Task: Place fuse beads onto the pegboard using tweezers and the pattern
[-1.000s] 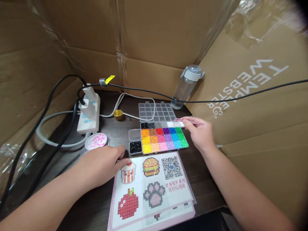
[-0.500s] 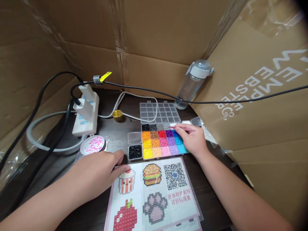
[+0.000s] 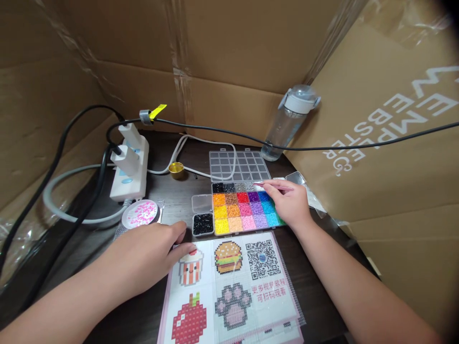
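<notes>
A tray of coloured beads (image 3: 242,211) in many compartments lies on the dark table, its clear lid (image 3: 238,166) folded back behind it. My right hand (image 3: 289,203) rests on the tray's right end, pinched on pink tweezers (image 3: 272,186) whose tips point left over the top row of beads. My left hand (image 3: 150,255) lies on the table with curled fingers touching the top left corner of a pattern sheet (image 3: 229,286) showing a cupcake, burger, apple and paw.
A small box of black beads (image 3: 202,223) sits left of the tray. A white dish of pink beads (image 3: 139,213), a power strip (image 3: 129,165) with cables, a gold cap (image 3: 176,169) and a water bottle (image 3: 287,122) stand behind. Cardboard walls surround the table.
My right hand has moved left from the tray's far right corner onto the tray, bringing the tweezers over the top row. The left hand has stayed put.
</notes>
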`<state>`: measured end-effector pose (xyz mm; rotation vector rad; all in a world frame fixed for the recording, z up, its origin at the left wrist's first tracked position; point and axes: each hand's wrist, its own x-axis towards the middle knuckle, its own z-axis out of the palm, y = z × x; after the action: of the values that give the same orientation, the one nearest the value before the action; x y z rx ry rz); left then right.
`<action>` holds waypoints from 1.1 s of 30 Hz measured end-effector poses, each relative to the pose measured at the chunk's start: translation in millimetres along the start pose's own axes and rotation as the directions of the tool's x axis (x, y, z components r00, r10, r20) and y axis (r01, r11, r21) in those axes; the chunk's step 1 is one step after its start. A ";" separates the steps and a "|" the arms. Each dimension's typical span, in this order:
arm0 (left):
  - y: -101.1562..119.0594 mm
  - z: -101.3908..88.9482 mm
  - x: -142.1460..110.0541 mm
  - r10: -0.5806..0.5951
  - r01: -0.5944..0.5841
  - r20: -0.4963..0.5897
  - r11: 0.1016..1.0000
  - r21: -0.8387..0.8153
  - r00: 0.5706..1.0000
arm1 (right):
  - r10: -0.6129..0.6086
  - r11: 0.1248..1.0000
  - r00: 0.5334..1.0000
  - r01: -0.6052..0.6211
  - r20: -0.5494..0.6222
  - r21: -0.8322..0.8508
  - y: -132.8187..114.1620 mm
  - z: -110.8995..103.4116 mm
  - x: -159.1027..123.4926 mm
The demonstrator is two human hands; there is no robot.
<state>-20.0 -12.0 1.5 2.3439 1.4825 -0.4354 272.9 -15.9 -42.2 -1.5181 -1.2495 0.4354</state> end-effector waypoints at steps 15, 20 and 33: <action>-1.9 -2.8 1.1 0.015 -0.016 0.045 1.000 0.018 0.999 | 0.044 0.995 0.997 -0.049 0.057 0.086 11.5 -12.6 12.3; -2.4 -3.0 -0.3 0.018 -0.018 0.049 1.000 0.014 0.999 | 0.028 0.997 0.997 -0.032 0.069 0.067 10.4 -12.8 11.0; -2.8 -2.7 0.0 0.025 -0.024 0.022 1.000 -0.009 0.999 | -0.021 1.000 0.985 0.025 0.173 -0.018 14.8 -11.3 11.9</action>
<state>-22.3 -9.7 3.6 2.3405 1.4414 -0.4456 293.4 -9.3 -47.1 -1.5060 -1.4082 0.5504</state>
